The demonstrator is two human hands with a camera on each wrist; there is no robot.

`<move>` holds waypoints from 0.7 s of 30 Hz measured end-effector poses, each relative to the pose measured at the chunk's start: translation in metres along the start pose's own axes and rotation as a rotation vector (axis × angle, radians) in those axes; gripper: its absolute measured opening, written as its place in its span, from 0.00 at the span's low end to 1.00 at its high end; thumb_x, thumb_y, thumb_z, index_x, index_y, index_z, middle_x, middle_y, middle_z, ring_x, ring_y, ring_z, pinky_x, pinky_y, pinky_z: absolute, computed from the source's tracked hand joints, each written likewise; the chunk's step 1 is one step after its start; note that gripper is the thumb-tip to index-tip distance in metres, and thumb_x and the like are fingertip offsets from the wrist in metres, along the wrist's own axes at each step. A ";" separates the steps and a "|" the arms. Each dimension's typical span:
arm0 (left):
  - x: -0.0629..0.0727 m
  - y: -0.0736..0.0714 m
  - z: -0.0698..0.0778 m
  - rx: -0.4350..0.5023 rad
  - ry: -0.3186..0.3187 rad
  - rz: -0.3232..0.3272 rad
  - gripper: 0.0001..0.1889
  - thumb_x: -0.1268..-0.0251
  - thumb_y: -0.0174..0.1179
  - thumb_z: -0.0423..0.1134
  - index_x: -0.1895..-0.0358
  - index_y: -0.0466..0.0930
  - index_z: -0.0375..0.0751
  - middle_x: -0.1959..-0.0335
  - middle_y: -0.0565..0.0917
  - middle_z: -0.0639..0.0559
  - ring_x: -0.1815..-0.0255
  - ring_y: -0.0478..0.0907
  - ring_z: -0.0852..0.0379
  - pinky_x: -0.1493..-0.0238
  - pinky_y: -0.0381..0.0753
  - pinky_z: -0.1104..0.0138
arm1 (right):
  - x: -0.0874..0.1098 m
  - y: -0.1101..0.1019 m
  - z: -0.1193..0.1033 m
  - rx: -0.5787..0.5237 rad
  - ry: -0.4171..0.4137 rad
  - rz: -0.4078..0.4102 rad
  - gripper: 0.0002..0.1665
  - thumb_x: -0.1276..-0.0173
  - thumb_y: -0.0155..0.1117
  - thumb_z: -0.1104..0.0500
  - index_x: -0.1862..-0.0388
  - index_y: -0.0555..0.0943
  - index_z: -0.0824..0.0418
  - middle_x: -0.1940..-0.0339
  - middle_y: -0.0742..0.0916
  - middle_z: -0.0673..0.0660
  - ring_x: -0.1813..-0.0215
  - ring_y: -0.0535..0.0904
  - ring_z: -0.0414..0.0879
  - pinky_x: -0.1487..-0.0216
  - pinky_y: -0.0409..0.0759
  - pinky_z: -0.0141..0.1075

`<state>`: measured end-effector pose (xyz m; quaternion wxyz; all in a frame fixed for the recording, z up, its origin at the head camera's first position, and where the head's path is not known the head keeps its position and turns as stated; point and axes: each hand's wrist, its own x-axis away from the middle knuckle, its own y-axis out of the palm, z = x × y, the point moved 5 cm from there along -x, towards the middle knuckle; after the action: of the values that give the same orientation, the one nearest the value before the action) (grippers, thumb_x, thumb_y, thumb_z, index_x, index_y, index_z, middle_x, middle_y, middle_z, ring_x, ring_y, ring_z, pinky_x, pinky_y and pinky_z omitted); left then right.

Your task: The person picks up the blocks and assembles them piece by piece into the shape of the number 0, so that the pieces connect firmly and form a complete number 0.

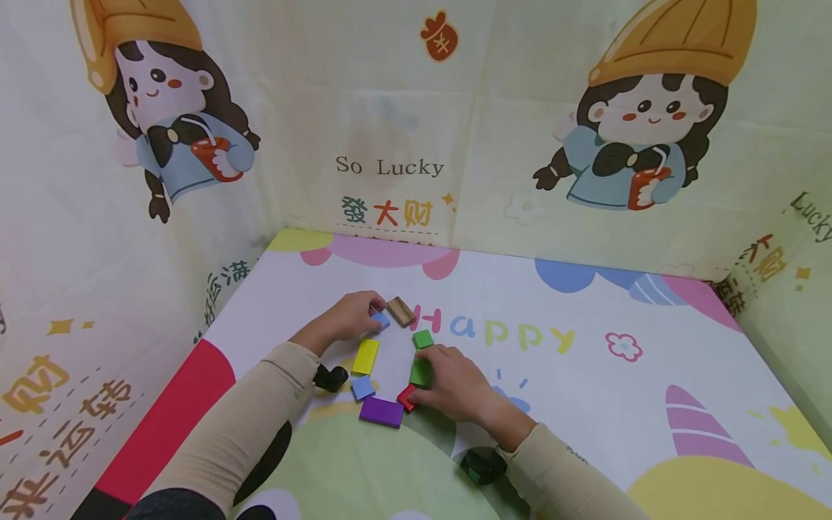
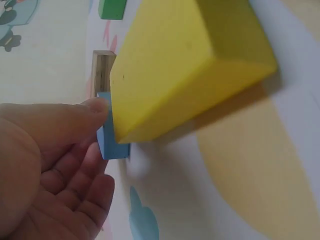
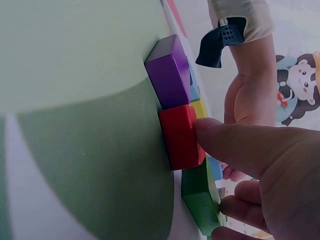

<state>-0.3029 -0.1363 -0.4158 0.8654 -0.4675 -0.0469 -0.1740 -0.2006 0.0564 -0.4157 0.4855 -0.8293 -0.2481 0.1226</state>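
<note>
My left hand [image 1: 354, 315] pinches a blue block [image 2: 113, 137] between thumb and fingers, beside a brown wooden block [image 1: 400, 312]. In the head view my right hand [image 1: 455, 383] reaches over the right side of a ring of blocks. Its thumb touches the red block [image 3: 181, 137], while its fingers touch the larger green block [image 3: 200, 197]. A smaller green block [image 1: 423, 339] lies just beyond those fingers. Purple [image 1: 381, 412], second blue [image 1: 363, 388] and yellow [image 1: 365, 357] blocks form the near and left sides. The right hand partly covers the larger green block.
A printed mat [image 1: 559, 404] covers the table, with a patterned cloth [image 1: 494, 144] behind it. Black wrist devices sit by the left wrist [image 1: 330, 378] and the right wrist [image 1: 484, 465].
</note>
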 end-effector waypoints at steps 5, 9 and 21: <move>0.004 -0.002 0.002 0.011 0.016 0.005 0.19 0.37 0.68 0.32 0.44 0.77 0.35 0.53 0.81 0.46 0.51 0.76 0.50 0.44 0.77 0.59 | 0.000 0.000 0.000 0.006 -0.002 0.001 0.37 0.39 0.75 0.44 0.38 0.76 0.63 0.39 0.79 0.59 0.44 0.74 0.53 0.48 0.78 0.46; 0.005 -0.002 0.001 0.024 0.023 -0.004 0.18 0.36 0.68 0.33 0.44 0.77 0.36 0.53 0.81 0.46 0.50 0.77 0.49 0.45 0.79 0.59 | 0.000 0.000 0.000 -0.002 0.000 -0.001 0.37 0.39 0.75 0.44 0.38 0.76 0.63 0.38 0.79 0.59 0.44 0.74 0.53 0.47 0.78 0.46; 0.004 -0.001 -0.004 0.045 0.015 -0.026 0.18 0.35 0.67 0.34 0.44 0.78 0.37 0.52 0.82 0.47 0.50 0.77 0.49 0.46 0.79 0.59 | 0.000 -0.001 0.000 -0.003 -0.004 -0.001 0.37 0.39 0.75 0.44 0.38 0.76 0.63 0.39 0.79 0.59 0.45 0.74 0.53 0.48 0.78 0.46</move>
<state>-0.2998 -0.1406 -0.4165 0.8738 -0.4460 -0.0504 -0.1874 -0.2006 0.0564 -0.4151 0.4837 -0.8297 -0.2496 0.1237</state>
